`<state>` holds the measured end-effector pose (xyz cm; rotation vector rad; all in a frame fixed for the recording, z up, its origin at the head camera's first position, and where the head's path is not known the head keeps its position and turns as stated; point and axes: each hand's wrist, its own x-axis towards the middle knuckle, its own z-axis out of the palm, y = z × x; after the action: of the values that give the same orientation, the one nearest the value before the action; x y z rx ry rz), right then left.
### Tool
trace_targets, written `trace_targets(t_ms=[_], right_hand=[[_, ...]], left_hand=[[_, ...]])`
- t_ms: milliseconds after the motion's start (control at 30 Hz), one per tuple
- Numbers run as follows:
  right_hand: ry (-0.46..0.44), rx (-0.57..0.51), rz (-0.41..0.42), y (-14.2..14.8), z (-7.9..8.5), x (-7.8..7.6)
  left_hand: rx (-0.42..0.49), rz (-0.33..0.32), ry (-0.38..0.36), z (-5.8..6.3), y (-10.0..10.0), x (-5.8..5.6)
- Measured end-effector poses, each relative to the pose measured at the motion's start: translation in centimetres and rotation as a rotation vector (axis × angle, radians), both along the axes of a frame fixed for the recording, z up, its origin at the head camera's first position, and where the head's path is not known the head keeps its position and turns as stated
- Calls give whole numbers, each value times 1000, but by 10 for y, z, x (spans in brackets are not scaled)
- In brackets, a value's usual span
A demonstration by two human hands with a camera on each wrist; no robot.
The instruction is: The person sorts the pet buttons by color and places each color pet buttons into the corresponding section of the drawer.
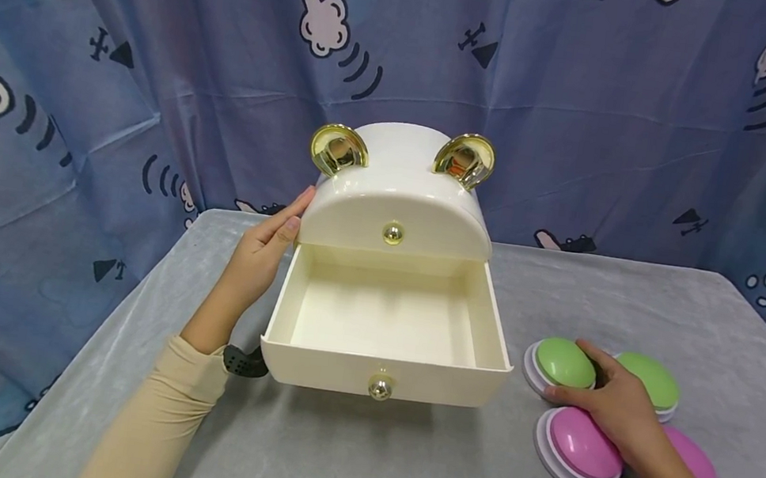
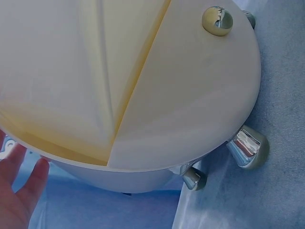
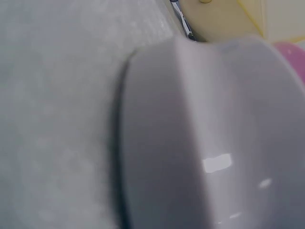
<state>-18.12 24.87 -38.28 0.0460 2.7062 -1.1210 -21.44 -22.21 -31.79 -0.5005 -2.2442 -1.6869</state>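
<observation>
A white cabinet-like box [image 1: 396, 221] with a rounded top, gold round ears and a gold knob stands in the middle of the table in the head view. Its lower drawer [image 1: 383, 377] is pulled out, with a bare inside. My left hand [image 1: 265, 252] rests with straight fingers against the box's left side; in the left wrist view its fingertips [image 2: 38, 179] are beside the white wall. On the right, my right hand [image 1: 611, 395] has its thumb and fingers around the right edge of a green-topped round push button [image 1: 563, 362] with a white base.
Close around the right hand sit another green button [image 1: 652, 381] and two pink buttons, one nearer [image 1: 585, 446] and one partly behind the forearm [image 1: 693, 460]. A grey cloth covers the table [image 1: 341, 465]. Behind it hangs a blue patterned curtain [image 1: 406, 50].
</observation>
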Motion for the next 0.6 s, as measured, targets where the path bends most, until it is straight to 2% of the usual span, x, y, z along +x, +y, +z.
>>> trace_targets(t_ms=[133, 333, 600], right_hand=[[3, 10, -6, 0, 1, 0], [67, 25, -12, -3, 8, 5], [64, -60, -25, -7, 23, 12]], left_hand=[[0, -2, 0, 0, 0, 0], [2, -4, -1, 0, 0, 0], [10, -14, 5, 0, 0, -1]])
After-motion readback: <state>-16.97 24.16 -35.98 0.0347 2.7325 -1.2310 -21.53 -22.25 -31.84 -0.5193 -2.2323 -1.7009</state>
